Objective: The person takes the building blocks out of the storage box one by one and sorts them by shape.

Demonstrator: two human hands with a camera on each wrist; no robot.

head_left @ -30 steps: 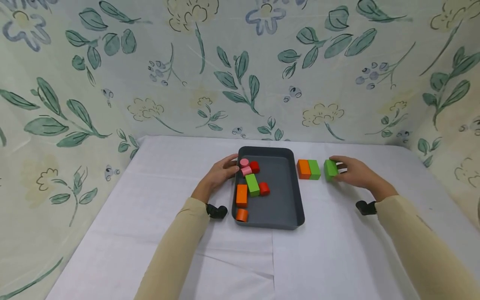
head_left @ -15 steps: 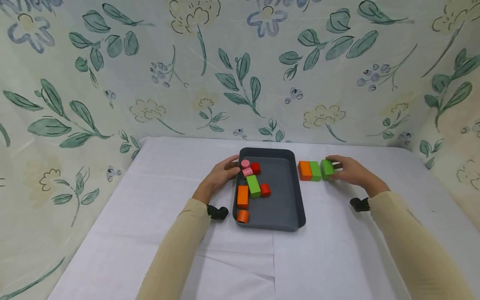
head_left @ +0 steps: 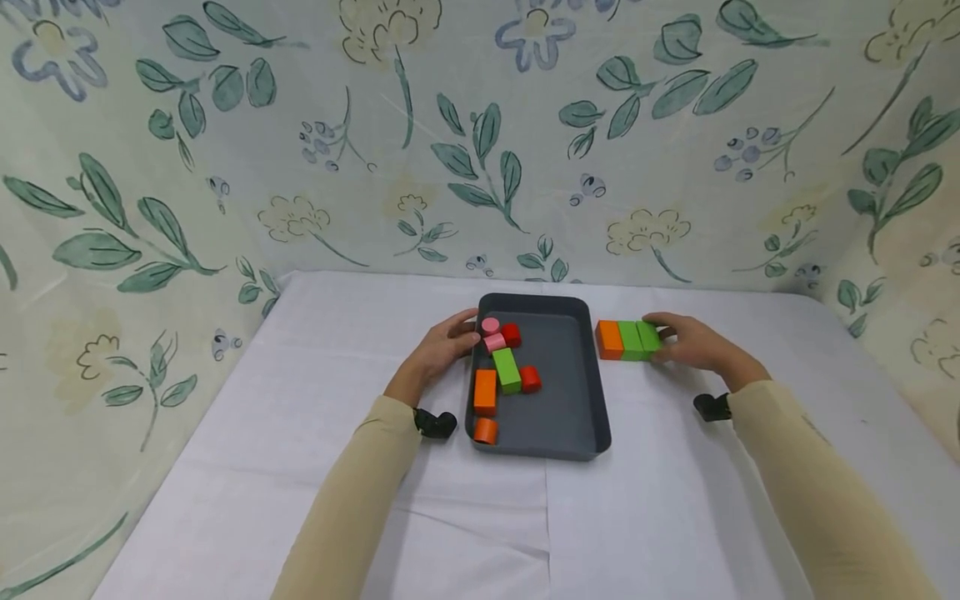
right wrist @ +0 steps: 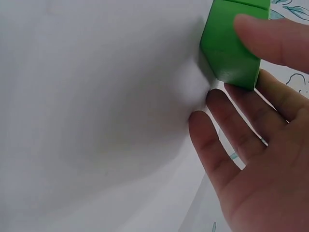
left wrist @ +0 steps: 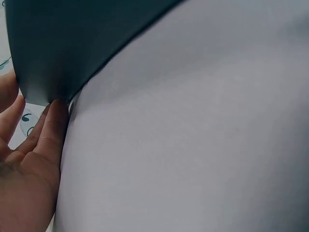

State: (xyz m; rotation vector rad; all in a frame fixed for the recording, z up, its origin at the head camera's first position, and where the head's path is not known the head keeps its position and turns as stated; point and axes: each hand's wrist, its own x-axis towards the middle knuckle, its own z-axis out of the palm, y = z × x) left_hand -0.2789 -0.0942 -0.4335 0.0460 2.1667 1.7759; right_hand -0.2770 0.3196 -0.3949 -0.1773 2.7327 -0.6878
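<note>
My right hand (head_left: 675, 342) pinches a green block (head_left: 647, 337) and holds it against a second green block (head_left: 628, 340), which stands beside an orange block (head_left: 609, 339); the three form a row on the white cloth, right of the tray. Up close, the thumb (right wrist: 270, 38) lies on the green block (right wrist: 229, 48) and the fingers (right wrist: 241, 121) are behind it. My left hand (head_left: 457, 333) rests against the far left rim of the dark grey tray (head_left: 577, 400). Its straight fingers (left wrist: 50, 130) touch the tray wall (left wrist: 72, 43).
In the tray lie two pink cylinders (head_left: 492, 335), two red pieces (head_left: 512, 335) (head_left: 529, 378), a long green block (head_left: 506, 370), an orange block (head_left: 484, 392) and an orange cylinder (head_left: 485, 431). Floral cloth walls (head_left: 480, 150) close in the table at the back and sides.
My right hand has slid the green block leftward until it meets the orange and green pair. The left hand and tray have not moved.
</note>
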